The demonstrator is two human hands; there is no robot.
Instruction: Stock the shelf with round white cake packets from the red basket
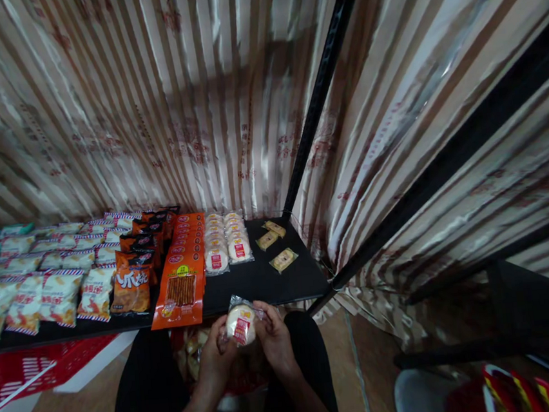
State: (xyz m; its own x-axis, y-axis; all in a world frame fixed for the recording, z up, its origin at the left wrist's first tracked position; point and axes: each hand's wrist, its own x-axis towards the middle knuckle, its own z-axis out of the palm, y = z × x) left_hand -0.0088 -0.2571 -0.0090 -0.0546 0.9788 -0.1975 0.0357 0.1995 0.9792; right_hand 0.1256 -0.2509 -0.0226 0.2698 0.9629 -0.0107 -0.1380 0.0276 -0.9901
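Observation:
Between my two hands is a packet of round white crackers [241, 326] in clear wrap with a red label, just in front of the shelf's front edge. My left hand [216, 347] pinches its left side, and my right hand [273, 335] grips the wrapper's right edge. Behind it on the black shelf [253, 289], matching cracker packets [216, 258] lie in two overlapping rows. Small yellow wrapped snacks [283, 260] lie to their right. Left of the rows are flat orange packs of brown sticks [180, 289].
Orange snack bags [131, 288] and white snack bags [60, 296] fill the shelf's left. A black post [314, 108] rises at its right end, before a striped curtain [149, 114]. A red basket [23, 373] sits below left; a grey-white container [419, 399] stands lower right.

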